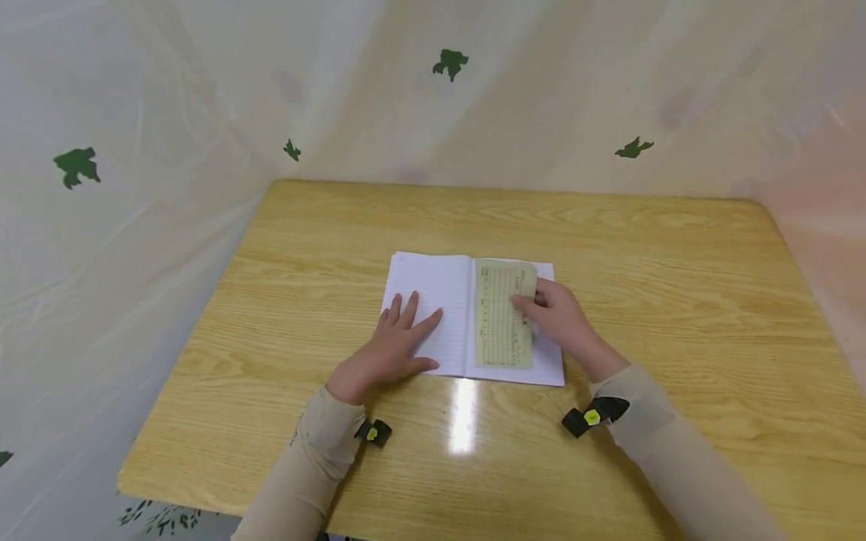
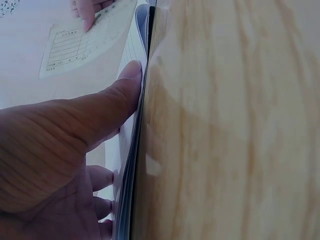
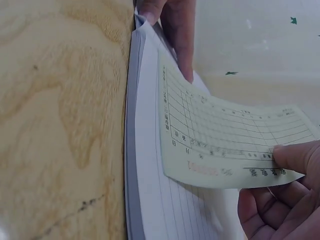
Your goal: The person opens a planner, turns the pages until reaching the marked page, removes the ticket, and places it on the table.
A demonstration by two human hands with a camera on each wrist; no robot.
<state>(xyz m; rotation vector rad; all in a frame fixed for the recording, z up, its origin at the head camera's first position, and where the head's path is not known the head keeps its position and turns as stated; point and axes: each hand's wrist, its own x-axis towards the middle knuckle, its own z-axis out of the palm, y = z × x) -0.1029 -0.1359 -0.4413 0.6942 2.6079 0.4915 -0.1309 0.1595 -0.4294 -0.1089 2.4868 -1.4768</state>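
Observation:
An open notebook (image 1: 428, 274) with lined white pages lies on the wooden table. Fingers spread, my left hand (image 1: 392, 349) rests on its left page; in the left wrist view the thumb (image 2: 117, 100) presses near the page's lower edge. Over the right page lies a pale yellow-green printed form slip (image 1: 501, 315) with ruled columns. My right hand (image 1: 558, 315) pinches the slip's right edge, thumb on top and fingers beneath. That edge is lifted off the page and the slip bends, as the right wrist view shows with the slip (image 3: 220, 135) close up.
The wooden table (image 1: 304, 225) extends around the notebook on all sides. Pale cloth (image 1: 365, 90) with green bird shapes hangs behind and to the left. Each wrist wears a black strap, the right strap (image 1: 612, 409) with a yellow mark.

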